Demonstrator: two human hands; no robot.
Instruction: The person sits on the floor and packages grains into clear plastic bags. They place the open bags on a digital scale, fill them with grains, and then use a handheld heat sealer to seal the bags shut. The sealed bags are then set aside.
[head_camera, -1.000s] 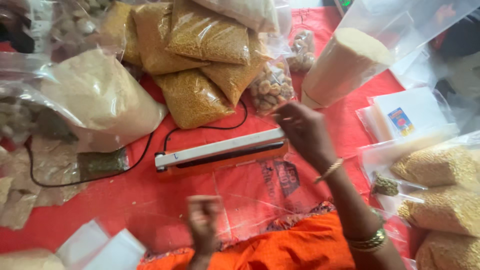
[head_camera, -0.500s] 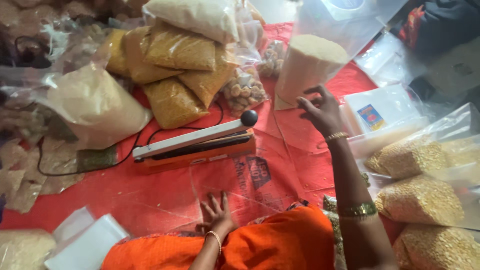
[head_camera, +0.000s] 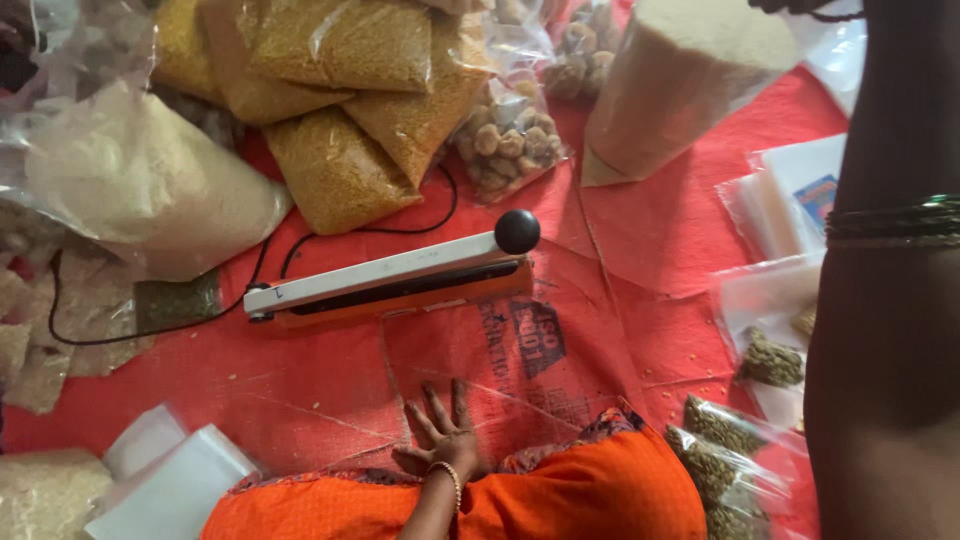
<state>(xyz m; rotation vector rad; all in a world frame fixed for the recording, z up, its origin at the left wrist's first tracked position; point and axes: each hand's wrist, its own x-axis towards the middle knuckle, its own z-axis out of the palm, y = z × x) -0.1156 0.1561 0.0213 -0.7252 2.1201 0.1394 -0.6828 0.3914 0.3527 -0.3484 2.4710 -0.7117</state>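
My left hand (head_camera: 440, 437) lies flat with its fingers spread on an empty clear plastic bag (head_camera: 500, 365) that is laid out on the red mat (head_camera: 300, 390). Just beyond the bag is a white and orange heat sealer (head_camera: 385, 282) with a black knob (head_camera: 517, 231); its arm is down. My right arm (head_camera: 890, 300), with bangles on it, stretches up the right side. Only a dark sliver of my right hand (head_camera: 800, 6) shows at the top edge, by a tall bag of pale grain (head_camera: 680, 80). Its grip is hidden.
Bags of yellow lentils (head_camera: 340, 110) and a bag of brown lumps (head_camera: 505, 140) lie behind the sealer. A big bag of pale grain (head_camera: 140, 185) sits at the left. Small packets of green seeds (head_camera: 730, 450) and flat empty bags (head_camera: 170, 480) lie near me. A black cord (head_camera: 150, 330) runs left.
My right arm has reached further forward and up, so the hand has left the view at the top. My left hand stays flat on the clear bag. The camera has moved closer.
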